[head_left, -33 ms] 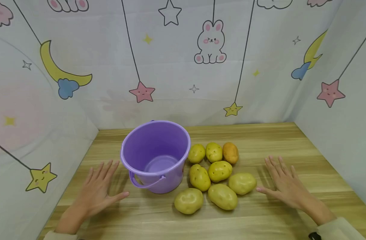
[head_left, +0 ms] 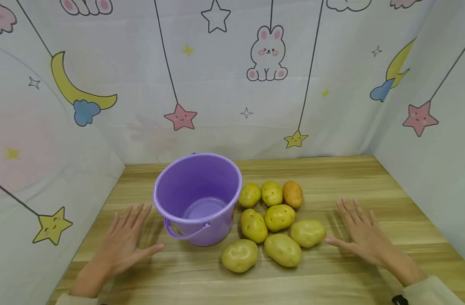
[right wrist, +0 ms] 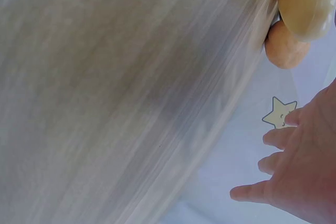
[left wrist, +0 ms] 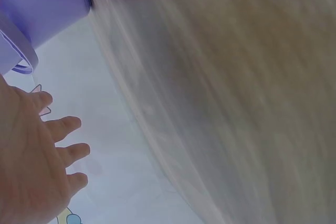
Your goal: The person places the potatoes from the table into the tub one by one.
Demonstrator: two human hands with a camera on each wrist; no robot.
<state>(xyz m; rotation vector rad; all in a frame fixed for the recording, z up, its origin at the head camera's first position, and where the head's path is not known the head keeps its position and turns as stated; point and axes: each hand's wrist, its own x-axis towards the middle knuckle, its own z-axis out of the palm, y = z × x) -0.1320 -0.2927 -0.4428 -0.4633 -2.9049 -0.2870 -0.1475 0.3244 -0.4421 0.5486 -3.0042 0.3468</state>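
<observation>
A purple bucket [head_left: 217,226] stands upright on the wooden table, its handle hanging at the front and nothing visible inside. To its right lie several yellow-green potatoes [head_left: 283,250] and one orange-brown potato [head_left: 292,194]. My left hand [head_left: 122,243] is left of the bucket, fingers spread and straight, holding nothing. My right hand [head_left: 366,237] is spread the same way, right of the potatoes, its thumb near the rightmost one without gripping it. The left wrist view shows the bucket [left wrist: 47,3] beyond my palm; two potatoes [right wrist: 306,3] appear in the right wrist view.
The wooden table [head_left: 202,286] reaches back to a white curtain [head_left: 225,84] printed with stars, moons and a rabbit. More white cloth [head_left: 438,169] borders the table at the right, and also at the left.
</observation>
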